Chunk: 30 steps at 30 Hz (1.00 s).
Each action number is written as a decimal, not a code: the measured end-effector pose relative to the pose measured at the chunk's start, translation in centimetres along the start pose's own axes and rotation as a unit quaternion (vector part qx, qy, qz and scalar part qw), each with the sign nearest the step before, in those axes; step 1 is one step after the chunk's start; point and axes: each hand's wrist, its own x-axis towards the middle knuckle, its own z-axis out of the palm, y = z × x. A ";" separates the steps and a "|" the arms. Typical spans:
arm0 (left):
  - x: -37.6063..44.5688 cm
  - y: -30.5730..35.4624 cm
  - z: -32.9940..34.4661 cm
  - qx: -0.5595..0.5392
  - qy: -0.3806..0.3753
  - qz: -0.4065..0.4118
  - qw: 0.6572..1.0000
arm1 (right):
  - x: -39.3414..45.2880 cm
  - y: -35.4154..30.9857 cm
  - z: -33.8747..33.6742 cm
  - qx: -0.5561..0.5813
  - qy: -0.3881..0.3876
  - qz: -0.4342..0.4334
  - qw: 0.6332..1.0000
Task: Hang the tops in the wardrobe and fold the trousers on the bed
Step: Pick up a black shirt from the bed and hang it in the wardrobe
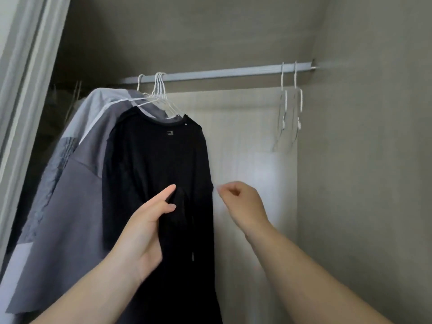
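- Three tops hang on white hangers at the rail's (222, 72) ten o'clock end: a pale blue-grey top (93, 108) furthest back, a grey top (70, 195) in the middle, and a black top (159, 160) in front.
- Judging by this, the hanging part of the task is well on; the black top sits on its hanger, and the person seems to be straightening it.
- Two empty hangers (289, 108) dangle at the rail's two o'clock end, well apart from the clothes, so there is room for more tops if any remain.
- Neither the bed nor any trousers are in view, so whether the folding has begun cannot be told; it likely lies ahead.
- The left hand (145, 225) is at the centre of the view, its fingers (166, 195) and thumb pinching a fold of the black top's front, about halfway down the visible cloth.
- The right hand (243, 204) hovers at three o'clock of that pinch, just beside the black top's edge and apparently not touching it; its fingers are curled in and hold nothing that can be seen, though the hand is a little blurred.
- The black top's collar lies at twelve o'clock from both hands, well above them.
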 end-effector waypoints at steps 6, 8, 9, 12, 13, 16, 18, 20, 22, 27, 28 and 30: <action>3.8 1.0 1.3 0.015 -0.029 0.009 0.999 | 8.4 -10.1 -7.2 -0.425 0.158 -0.256 0.853; 4.8 1.5 1.9 0.020 -0.035 0.019 0.999 | 9.8 -12.7 -8.9 -0.563 0.173 -0.291 0.754; 5.3 1.7 2.2 0.021 -0.037 0.021 0.999 | 10.4 -13.6 -9.5 -0.630 0.174 -0.285 0.701; 6.2 2.1 2.7 0.031 -0.036 0.023 0.999 | 11.4 -14.9 -11.3 -0.723 0.172 -0.195 0.639; 6.4 2.4 2.7 0.031 -0.034 0.024 0.999 | 11.6 -15.0 -11.8 -0.724 0.171 -0.158 0.649; 6.6 3.0 2.2 0.021 -0.042 0.031 0.998 | 11.8 -14.8 -12.7 -0.738 0.153 -0.068 0.654; 6.6 3.3 1.7 0.022 -0.049 0.031 0.998 | 12.0 -14.3 -13.1 -0.740 0.155 -0.044 0.652; 6.4 3.4 1.1 0.023 -0.056 0.026 0.998 | 12.3 -13.7 -13.3 -0.728 0.160 -0.027 0.666; 6.2 3.5 0.5 0.024 -0.066 0.020 0.997 | 12.4 -13.1 -13.1 -0.716 0.156 0.002 0.680; 5.5 3.5 -1.3 0.049 -0.084 0.021 0.995 | 13.1 -11.6 -11.9 -0.726 0.167 -0.041 0.666; 5.3 3.5 -1.6 0.054 -0.086 0.022 0.995 | 13.4 -11.3 -11.7 -0.689 0.168 -0.031 0.704; 5.0 3.6 -2.0 0.059 -0.091 0.019 0.994 | 14.2 -10.8 -11.1 -0.538 0.157 0.017 0.828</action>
